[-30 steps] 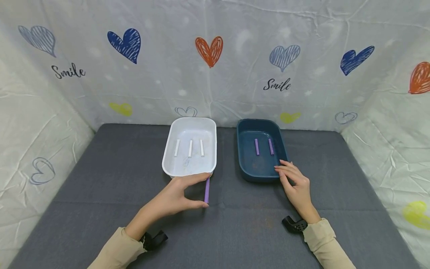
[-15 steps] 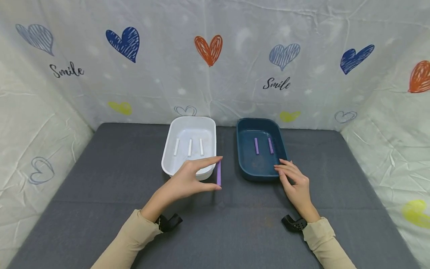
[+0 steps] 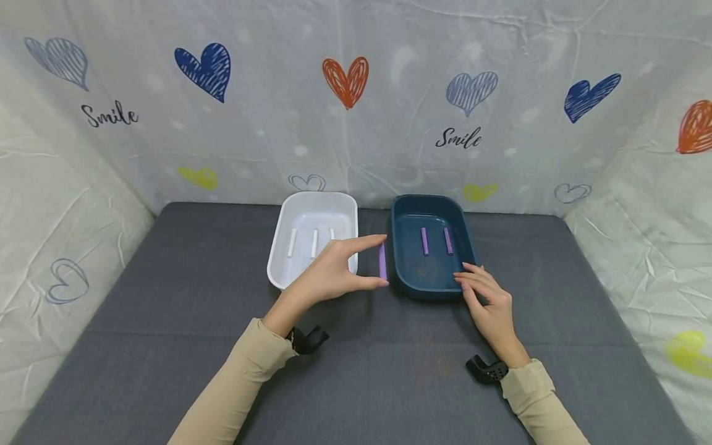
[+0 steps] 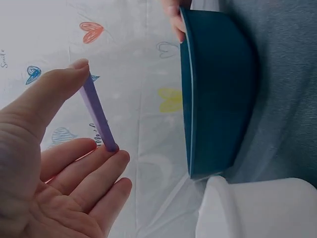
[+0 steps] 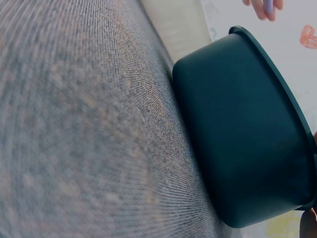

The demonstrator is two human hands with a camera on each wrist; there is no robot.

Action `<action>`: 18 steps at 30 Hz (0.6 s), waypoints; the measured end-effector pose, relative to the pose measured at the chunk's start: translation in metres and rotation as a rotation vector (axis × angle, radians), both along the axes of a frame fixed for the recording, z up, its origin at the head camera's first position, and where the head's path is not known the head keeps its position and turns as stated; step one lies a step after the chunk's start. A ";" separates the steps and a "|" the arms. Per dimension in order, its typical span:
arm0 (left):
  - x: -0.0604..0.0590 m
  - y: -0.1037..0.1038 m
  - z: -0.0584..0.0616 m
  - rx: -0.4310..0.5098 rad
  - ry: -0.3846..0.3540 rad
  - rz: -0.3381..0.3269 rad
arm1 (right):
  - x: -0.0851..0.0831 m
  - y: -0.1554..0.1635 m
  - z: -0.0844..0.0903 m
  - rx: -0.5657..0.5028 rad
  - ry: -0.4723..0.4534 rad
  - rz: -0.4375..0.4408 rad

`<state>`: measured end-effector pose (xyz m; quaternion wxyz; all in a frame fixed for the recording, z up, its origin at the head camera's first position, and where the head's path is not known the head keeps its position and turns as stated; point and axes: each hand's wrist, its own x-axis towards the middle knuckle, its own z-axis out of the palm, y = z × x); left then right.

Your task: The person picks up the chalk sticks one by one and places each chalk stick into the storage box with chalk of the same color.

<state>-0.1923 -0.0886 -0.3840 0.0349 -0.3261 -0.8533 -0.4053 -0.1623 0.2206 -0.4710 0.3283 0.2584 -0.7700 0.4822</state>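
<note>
My left hand point(image 3: 334, 269) pinches a purple chalk stick point(image 3: 382, 262) by its two ends, thumb at one end and fingertips at the other. In the left wrist view the chalk point(image 4: 100, 116) shows in the air, with the palm behind it. The hand is over the right side of the white tray, and the chalk hangs beside the dark blue tray's point(image 3: 431, 290) left wall. My right hand point(image 3: 492, 309) holds that tray's near right corner, fingers over the rim. Two purple chalk sticks point(image 3: 425, 241) lie inside the dark blue tray, apart from each other.
The white tray point(image 3: 274, 259) stands left of the dark blue one, with three white chalk sticks point(image 3: 292, 243) in it, one partly behind my left hand. A dark grey cloth point(image 3: 194, 278) covers the table. White fabric with printed hearts point(image 3: 400, 161) rises behind and at the sides.
My left hand has carried the purple chalk rightward and away from me, from the white tray's near edge to beside the dark blue tray. My right hand has stayed at its corner.
</note>
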 end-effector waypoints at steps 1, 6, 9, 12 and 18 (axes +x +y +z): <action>-0.002 0.003 0.001 -0.001 -0.006 -0.004 | 0.000 0.000 0.000 0.000 0.001 0.001; -0.014 0.015 0.007 -0.051 -0.019 -0.008 | 0.000 0.001 -0.001 -0.001 -0.004 0.002; -0.022 0.023 0.011 -0.100 -0.001 -0.006 | 0.000 0.001 -0.001 -0.004 -0.010 0.000; -0.029 0.029 0.012 -0.141 -0.002 0.004 | 0.000 0.000 0.000 -0.001 -0.010 0.000; -0.046 0.043 0.013 -0.193 -0.025 0.025 | 0.000 -0.001 0.000 -0.006 0.006 0.007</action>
